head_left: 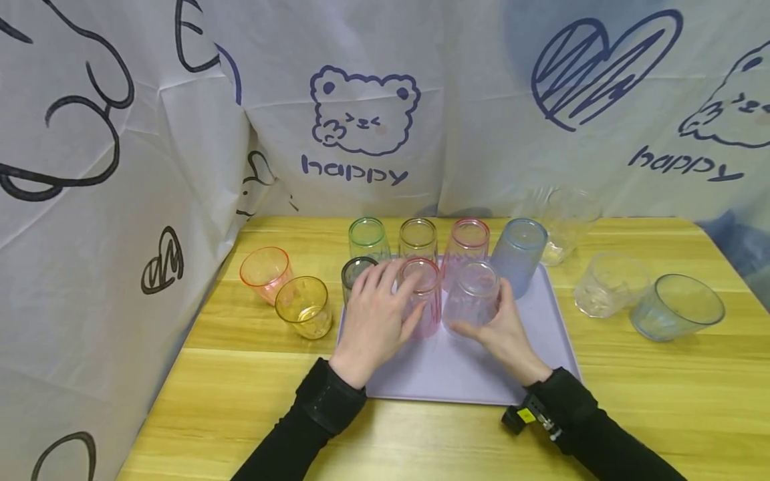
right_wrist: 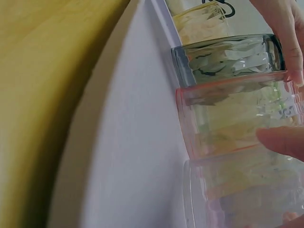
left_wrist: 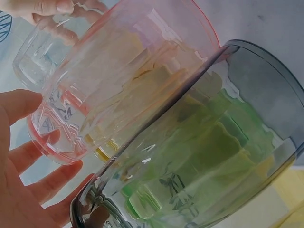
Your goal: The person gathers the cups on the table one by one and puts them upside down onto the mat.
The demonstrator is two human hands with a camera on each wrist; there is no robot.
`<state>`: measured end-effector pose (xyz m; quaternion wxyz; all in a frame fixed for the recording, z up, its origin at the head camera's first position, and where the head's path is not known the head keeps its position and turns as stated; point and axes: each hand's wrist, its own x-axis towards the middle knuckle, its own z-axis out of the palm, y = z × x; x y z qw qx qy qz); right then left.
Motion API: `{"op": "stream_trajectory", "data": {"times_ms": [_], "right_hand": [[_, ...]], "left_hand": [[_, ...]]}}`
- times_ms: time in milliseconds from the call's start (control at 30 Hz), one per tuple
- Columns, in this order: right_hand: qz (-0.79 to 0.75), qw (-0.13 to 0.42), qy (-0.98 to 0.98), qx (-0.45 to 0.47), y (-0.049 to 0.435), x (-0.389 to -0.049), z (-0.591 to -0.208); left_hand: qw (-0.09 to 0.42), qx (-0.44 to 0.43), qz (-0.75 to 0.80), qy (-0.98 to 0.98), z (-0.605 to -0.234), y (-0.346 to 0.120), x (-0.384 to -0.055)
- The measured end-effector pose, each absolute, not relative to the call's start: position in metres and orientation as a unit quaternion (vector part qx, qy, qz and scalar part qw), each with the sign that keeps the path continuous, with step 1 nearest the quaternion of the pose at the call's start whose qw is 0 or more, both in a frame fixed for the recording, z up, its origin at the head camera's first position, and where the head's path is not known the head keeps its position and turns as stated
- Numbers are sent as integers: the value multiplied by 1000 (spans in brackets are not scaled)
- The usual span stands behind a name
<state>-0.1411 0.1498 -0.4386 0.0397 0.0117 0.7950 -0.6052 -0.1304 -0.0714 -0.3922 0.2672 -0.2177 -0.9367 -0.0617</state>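
Observation:
On the lavender tray (head_left: 481,387), tumblers stand upside down in two rows. My right hand (head_left: 508,334) holds a clear tumbler (head_left: 475,294) at the front right, thumb on the near side and fingers round the far side. Beside it, my left hand (head_left: 373,327) reaches over a pink tumbler (head_left: 428,307), its thumb and fingers spread about the upturned base (left_wrist: 57,142). Left of that stands a dark grey tumbler (left_wrist: 199,156), partly hidden by the left hand in the head view. Behind are green (head_left: 367,234), amber (head_left: 418,234), pink (head_left: 470,234) and blue (head_left: 520,257) tumblers.
On the wooden table (head_left: 240,414), an orange-red glass (head_left: 265,274) and a yellow glass (head_left: 303,307) sit left of the tray. To its right are a clear glass (head_left: 607,284), a grey-blue glass (head_left: 674,310) and further clear glassware (head_left: 559,234). A printed cloth (head_left: 469,120) hangs behind.

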Motion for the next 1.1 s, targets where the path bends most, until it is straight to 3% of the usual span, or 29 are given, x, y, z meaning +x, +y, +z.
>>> {"op": "stream_trajectory", "data": {"times_ms": [1100], "right_hand": [[-604,69,794,-2,160,-139,-434]], "left_hand": [[268,-216,-73,-936,-394,-71,-131]]}}
